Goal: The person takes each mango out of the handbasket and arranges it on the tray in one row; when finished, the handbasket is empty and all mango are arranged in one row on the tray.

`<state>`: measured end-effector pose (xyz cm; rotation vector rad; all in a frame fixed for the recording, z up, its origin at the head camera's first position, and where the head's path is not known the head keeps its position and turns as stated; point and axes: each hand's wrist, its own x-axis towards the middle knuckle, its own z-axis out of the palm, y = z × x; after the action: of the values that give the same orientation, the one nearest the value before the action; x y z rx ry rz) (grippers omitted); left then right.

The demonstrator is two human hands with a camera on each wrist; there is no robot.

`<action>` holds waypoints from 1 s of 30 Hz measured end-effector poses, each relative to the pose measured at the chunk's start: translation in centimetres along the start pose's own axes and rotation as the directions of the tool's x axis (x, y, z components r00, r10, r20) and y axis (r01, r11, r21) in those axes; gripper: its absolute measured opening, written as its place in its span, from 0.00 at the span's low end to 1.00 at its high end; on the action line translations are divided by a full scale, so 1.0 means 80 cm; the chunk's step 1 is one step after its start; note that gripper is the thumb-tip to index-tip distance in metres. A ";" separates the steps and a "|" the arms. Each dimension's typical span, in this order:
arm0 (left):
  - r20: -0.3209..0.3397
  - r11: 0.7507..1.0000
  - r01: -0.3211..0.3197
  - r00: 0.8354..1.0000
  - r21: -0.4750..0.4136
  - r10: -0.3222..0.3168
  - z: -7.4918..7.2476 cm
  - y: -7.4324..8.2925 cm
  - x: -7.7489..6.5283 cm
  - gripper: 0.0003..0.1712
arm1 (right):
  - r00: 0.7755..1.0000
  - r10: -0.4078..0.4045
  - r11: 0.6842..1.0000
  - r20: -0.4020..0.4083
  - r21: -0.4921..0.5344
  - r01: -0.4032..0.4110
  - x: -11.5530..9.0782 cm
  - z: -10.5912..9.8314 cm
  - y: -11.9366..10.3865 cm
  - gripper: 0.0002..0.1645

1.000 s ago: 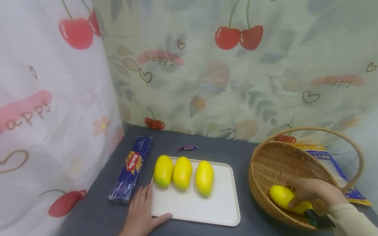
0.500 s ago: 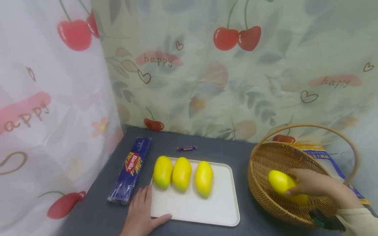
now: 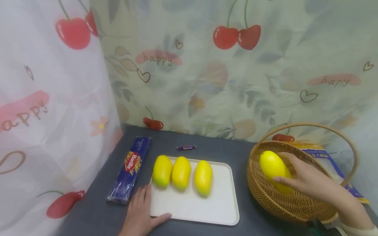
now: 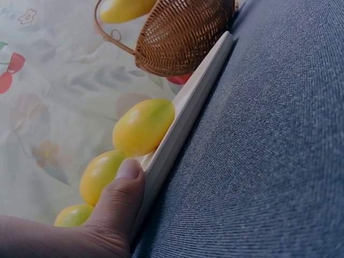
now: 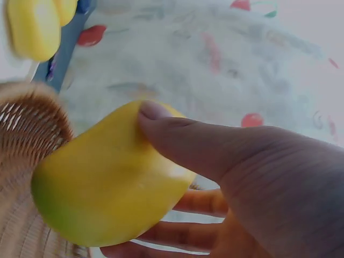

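My right hand point(image 3: 308, 178) grips a yellow mango point(image 3: 274, 170) above the wicker basket point(image 3: 257, 193); in the right wrist view the thumb lies over the mango point(image 5: 107, 177), whose one end is green, with fingers curled beneath. On the white tray point(image 3: 203, 209) lie three more yellow mangoes, a left one point(image 3: 162, 171), a middle one point(image 3: 181, 173) and a right one point(image 3: 203, 178). My left hand point(image 3: 141, 211) rests flat at the tray's near left corner, fingers straight and thumb along the front edge. The left wrist view shows that thumb point(image 4: 121, 193) against the tray's side.
A blue spaghetti packet point(image 3: 131, 170) lies left of the tray, close to my left fingers. Behind the tray is a small purple wrapped candy point(image 3: 186, 147). The basket's tall handle point(image 3: 325, 127) arches over it, and a blue and yellow bag point(image 3: 322, 157) lies behind. Patterned curtains enclose the table.
My right hand has lifted the mango from the basket's bottom, up and slightly left, tilting it more upright. The left hand and the tray's mangoes have stayed put.
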<state>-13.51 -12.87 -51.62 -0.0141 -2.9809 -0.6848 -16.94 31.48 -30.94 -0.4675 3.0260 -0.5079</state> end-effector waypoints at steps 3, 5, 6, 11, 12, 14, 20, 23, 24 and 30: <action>-0.014 1.000 -0.003 1.000 0.006 0.003 0.002 -0.001 0.000 0.74 | 0.999 -0.021 1.000 -0.049 0.002 0.021 0.000 -0.001 -0.019 0.45; -0.017 1.000 -0.004 1.000 0.009 0.005 0.003 -0.002 0.000 0.74 | 0.996 -0.032 0.999 -0.080 -0.001 0.032 0.000 -0.001 -0.033 0.44; -0.016 1.000 -0.004 1.000 0.010 0.004 0.003 -0.003 0.000 0.74 | 0.995 -0.037 0.999 -0.092 -0.002 0.036 0.000 0.000 -0.040 0.44; -0.006 1.000 -0.002 1.000 0.005 0.002 0.002 -0.002 0.000 0.74 | 0.990 -0.033 0.999 -0.135 -0.007 0.033 0.001 0.006 -0.075 0.45; -0.004 1.000 0.000 1.000 0.004 0.000 0.001 -0.002 0.000 0.74 | 0.990 -0.020 1.000 -0.137 -0.004 0.020 0.002 0.009 -0.082 0.45; 0.004 1.000 0.006 1.000 0.009 -0.006 0.000 -0.001 0.000 0.74 | 0.992 0.006 1.000 -0.129 0.008 -0.005 0.005 0.019 -0.099 0.47; 0.022 1.000 0.014 1.000 -0.012 -0.014 -0.005 0.002 -0.001 0.74 | 0.986 0.095 0.994 -0.135 -0.035 -0.100 0.021 0.074 -0.135 0.53; 0.026 1.000 0.010 1.000 -0.014 -0.010 -0.005 0.003 -0.001 0.74 | 0.979 0.134 0.990 -0.151 -0.024 -0.139 0.031 0.103 -0.136 0.53; 0.026 1.000 0.010 1.000 -0.011 -0.009 -0.006 0.003 -0.002 0.74 | 0.978 0.148 0.988 -0.150 -0.013 -0.152 0.034 0.112 -0.135 0.53; 0.022 1.000 0.013 1.000 -0.008 -0.013 -0.007 0.003 -0.001 0.74 | 0.970 0.209 0.978 -0.125 0.016 -0.209 0.057 0.157 -0.121 0.48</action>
<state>-13.35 -12.86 -51.04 -0.0033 -3.0023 -0.7024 -17.41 17.47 -39.62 -0.1165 3.1431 -0.5466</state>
